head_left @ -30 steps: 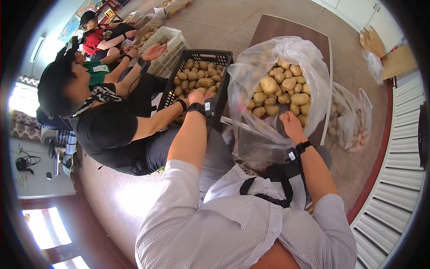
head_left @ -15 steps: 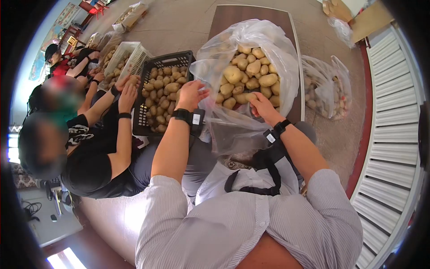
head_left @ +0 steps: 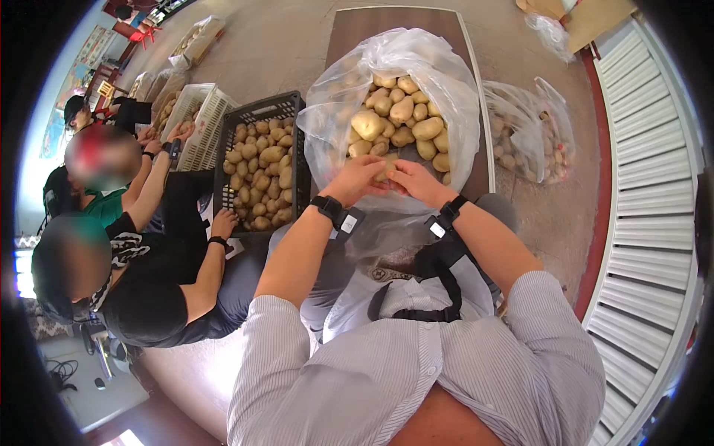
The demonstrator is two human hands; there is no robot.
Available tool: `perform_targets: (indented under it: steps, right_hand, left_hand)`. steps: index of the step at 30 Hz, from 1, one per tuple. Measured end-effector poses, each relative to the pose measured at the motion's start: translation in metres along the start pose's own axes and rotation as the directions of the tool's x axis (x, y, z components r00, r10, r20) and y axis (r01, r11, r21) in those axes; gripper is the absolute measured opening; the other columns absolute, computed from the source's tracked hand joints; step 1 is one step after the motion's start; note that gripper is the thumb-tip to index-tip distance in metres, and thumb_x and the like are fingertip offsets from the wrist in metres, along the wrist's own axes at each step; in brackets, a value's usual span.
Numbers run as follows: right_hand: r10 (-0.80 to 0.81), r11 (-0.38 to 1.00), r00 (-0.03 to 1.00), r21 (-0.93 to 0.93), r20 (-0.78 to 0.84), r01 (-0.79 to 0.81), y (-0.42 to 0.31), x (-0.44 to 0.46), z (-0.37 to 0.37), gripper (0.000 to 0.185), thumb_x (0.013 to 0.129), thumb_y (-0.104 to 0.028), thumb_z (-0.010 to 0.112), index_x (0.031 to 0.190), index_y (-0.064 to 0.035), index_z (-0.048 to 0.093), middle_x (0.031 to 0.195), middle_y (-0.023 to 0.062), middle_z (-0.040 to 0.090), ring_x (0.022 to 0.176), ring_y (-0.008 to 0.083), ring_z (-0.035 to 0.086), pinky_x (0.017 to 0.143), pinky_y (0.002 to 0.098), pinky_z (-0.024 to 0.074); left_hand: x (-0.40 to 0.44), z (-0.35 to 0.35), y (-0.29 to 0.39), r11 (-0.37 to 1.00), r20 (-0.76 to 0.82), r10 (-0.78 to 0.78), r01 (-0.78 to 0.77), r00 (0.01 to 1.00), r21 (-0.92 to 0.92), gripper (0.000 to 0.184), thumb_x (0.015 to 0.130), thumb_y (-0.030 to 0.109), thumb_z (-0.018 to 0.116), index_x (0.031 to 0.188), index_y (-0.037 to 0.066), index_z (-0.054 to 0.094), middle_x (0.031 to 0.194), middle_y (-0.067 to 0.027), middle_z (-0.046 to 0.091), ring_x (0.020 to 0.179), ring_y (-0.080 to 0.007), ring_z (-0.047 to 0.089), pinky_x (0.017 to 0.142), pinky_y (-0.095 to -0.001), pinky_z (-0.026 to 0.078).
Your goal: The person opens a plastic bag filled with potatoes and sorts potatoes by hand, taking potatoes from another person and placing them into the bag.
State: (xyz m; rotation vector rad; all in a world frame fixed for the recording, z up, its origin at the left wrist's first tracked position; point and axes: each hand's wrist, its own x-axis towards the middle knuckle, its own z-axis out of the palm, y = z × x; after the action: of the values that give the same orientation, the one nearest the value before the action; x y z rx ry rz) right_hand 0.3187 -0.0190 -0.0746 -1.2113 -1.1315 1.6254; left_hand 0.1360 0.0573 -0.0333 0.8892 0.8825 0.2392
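Observation:
My left hand (head_left: pixel 358 181) and my right hand (head_left: pixel 418 183) meet at the near edge of a large clear plastic bag (head_left: pixel 461 97). Between them is a potato (head_left: pixel 386 172), mostly covered by my fingers; both hands are closed on it. Just beyond, the bag gapes wide and shows a heap of loose potatoes (head_left: pixel 402 111). It rests on a dark brown table (head_left: pixel 401 18). To the left of my left hand stands a black plastic crate (head_left: pixel 295 141) full of potatoes.
On my left sits a co-worker in black, one hand (head_left: pixel 224 223) at the crate's side. Other people sit farther along beside a white crate (head_left: pixel 213 111). Another bag of potatoes (head_left: pixel 532 134) lies on the floor to the right, near a white radiator (head_left: pixel 647 201).
My hands have come together in front of the bag, now both on one potato. The co-worker's hand has dropped to the black crate's near side. My view has shifted slightly.

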Motion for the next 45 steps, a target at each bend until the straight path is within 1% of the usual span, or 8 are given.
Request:
perform_targets:
  steps: [9,12,14,16,21,29,39,45]
  right_hand:
    - [0.017,0.996,1.000,-0.081,-0.025,-0.019,-0.005,0.000,-0.003,0.025,0.097,-0.023,0.057,0.111,-0.0029,0.061,0.080,-0.0005,0.060,0.064,0.0065,0.051,0.056,0.0222,0.0420]
    - [-0.137,0.925,0.975,-0.374,-0.175,0.063,0.005,0.005,-0.008,0.026,0.095,-0.022,0.059,0.111,-0.0014,0.061,0.083,0.0030,0.063,0.068,0.0105,0.055,0.061,0.0259,0.0460]
    - [-0.281,0.877,0.868,-0.476,-0.410,0.059,0.010,0.008,-0.010,0.033,0.090,-0.022,0.063,0.115,-0.0025,0.059,0.098,0.0165,0.065,0.089,0.0347,0.061,0.083,0.0404,0.0490]
    - [-0.581,0.677,0.677,-0.730,-0.451,0.095,0.020,0.015,-0.022,0.035,0.086,-0.017,0.068,0.115,-0.0023,0.058,0.107,0.0173,0.061,0.101,0.0324,0.058,0.088,0.0395,0.0465]
    - [-0.599,0.658,0.574,-0.752,-0.558,-0.044,0.000,0.015,-0.038,0.052,0.083,-0.011,0.066,0.129,-0.0013,0.045,0.133,0.0252,0.046,0.125,0.0421,0.043,0.105,0.0444,0.0379]
    - [-0.652,0.492,0.632,-0.868,-0.420,-0.070,-0.004,0.020,-0.046,0.056,0.084,-0.008,0.065,0.135,-0.0031,0.043,0.141,0.0260,0.037,0.131,0.0437,0.037,0.108,0.0461,0.0360]
    - [-0.508,0.376,0.771,-0.904,-0.384,-0.202,-0.013,0.001,-0.017,0.045,0.081,-0.008,0.066,0.123,-0.0094,0.050,0.130,0.0174,0.045,0.111,0.0390,0.055,0.090,0.0485,0.0485]
    - [-0.450,0.272,0.840,-0.942,-0.303,-0.195,0.000,0.000,-0.014,0.049,0.081,-0.011,0.069,0.124,-0.0119,0.045,0.118,0.0132,0.049,0.098,0.0352,0.061,0.078,0.0475,0.0529]
  left_hand:
    - [-0.002,-0.003,0.001,0.995,-0.090,0.013,-0.004,0.996,0.100,0.027,0.096,0.018,0.060,0.117,0.002,0.056,0.097,-0.0059,0.062,0.080,-0.0149,0.063,0.067,-0.0301,0.055]
    - [-0.004,-0.007,0.007,1.000,-0.172,0.012,-0.010,0.985,0.011,0.025,0.096,0.019,0.060,0.114,0.002,0.058,0.097,-0.0053,0.062,0.078,-0.0148,0.061,0.068,-0.0305,0.054]
    - [-0.006,-0.012,0.010,0.996,-0.175,0.068,-0.075,0.982,-0.037,0.026,0.096,0.019,0.060,0.116,0.002,0.057,0.098,-0.0059,0.062,0.078,-0.0160,0.061,0.068,-0.0309,0.054]
    - [-0.007,-0.023,0.012,0.986,-0.200,0.130,-0.148,0.971,-0.080,0.028,0.096,0.019,0.060,0.117,0.002,0.056,0.099,-0.0065,0.061,0.079,-0.0173,0.061,0.068,-0.0314,0.054]
    - [-0.006,-0.055,0.017,0.900,-0.340,0.238,-0.338,0.910,-0.275,0.030,0.097,0.013,0.055,0.123,0.000,0.051,0.102,-0.0121,0.061,0.083,-0.0228,0.061,0.068,-0.0347,0.054]
    - [-0.008,-0.130,0.014,0.756,-0.664,0.211,-0.550,0.718,-0.355,0.038,0.087,0.003,0.060,0.123,0.001,0.049,0.097,-0.0155,0.062,0.074,-0.0284,0.062,0.065,-0.0404,0.057]
    - [-0.007,-0.204,-0.007,0.768,-0.735,-0.083,-0.427,0.672,-0.478,0.028,0.095,0.008,0.050,0.122,0.000,0.047,0.104,-0.0180,0.053,0.079,-0.0348,0.060,0.068,-0.0464,0.057]
    - [-0.004,-0.208,-0.017,0.782,-0.760,-0.006,-0.470,0.650,-0.409,0.018,0.095,0.011,0.053,0.111,0.002,0.053,0.107,-0.0181,0.055,0.082,-0.0378,0.060,0.068,-0.0480,0.058]
